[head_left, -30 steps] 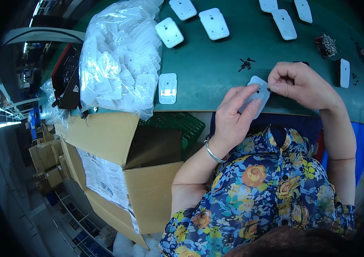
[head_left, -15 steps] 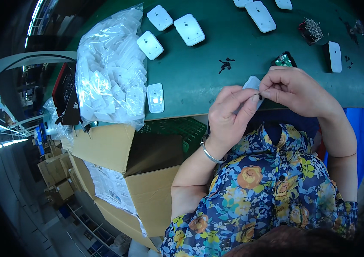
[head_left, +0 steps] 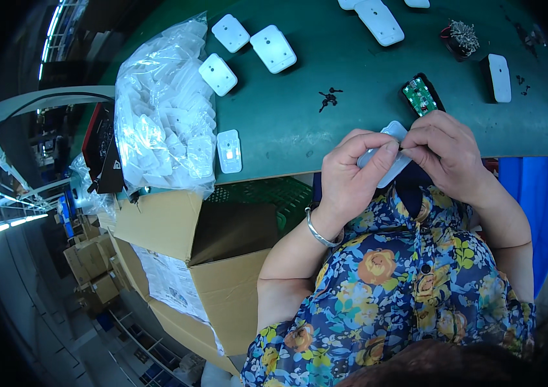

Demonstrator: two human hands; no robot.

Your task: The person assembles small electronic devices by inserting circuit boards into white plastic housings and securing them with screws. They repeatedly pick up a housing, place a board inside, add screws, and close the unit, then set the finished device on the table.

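Observation:
My left hand [head_left: 353, 169] is closed on a translucent white plastic cover [head_left: 395, 130], held tilted over the table's front edge. Fingertips of my right hand [head_left: 447, 155] are pinched together at the cover's near side, right beside the left thumb. What they pinch is too small and hidden to make out. Just beyond the right hand lies a black housing with a green circuit board [head_left: 420, 97] in it. A little cluster of small black parts [head_left: 329, 99] rests on the green table to the left of that.
A clear bag of white covers [head_left: 167, 122] stands at the left, with a single cover [head_left: 229, 151] beside it. White-topped cases [head_left: 273, 49] are spread over the far side. A tub of screws [head_left: 461, 40] sits far right. An open carton [head_left: 229, 284] is below the table edge.
Both hands have turned slightly and more of the white cover shows between them. My right hand has drawn nearer to me, uncovering more of the circuit board. The whole view has shifted a little.

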